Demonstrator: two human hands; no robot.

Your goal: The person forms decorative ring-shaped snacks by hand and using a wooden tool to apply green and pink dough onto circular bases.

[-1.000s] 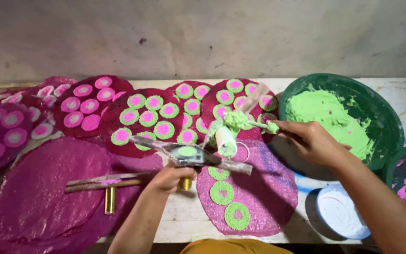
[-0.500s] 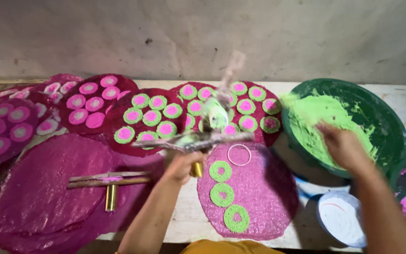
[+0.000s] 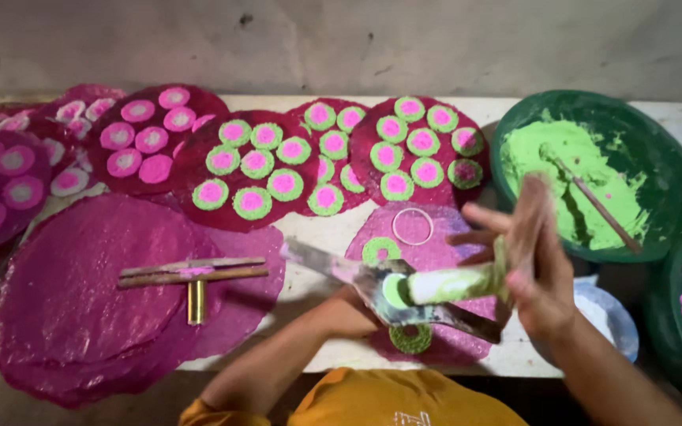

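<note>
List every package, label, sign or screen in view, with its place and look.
None of those in view. The only marking is a pale print, partly cut off, on the person's orange garment at the bottom edge. The rest is bowls, pink sheets and hand tools.

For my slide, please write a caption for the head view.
Right hand presses a green-coated tube onto a metal tool above magenta sheets.

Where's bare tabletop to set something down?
Bare strip between the magenta sheet and the sheet under the hands; another at the far right corner behind the green bowl. Left and back are crowded with overlapping sheets.
</note>
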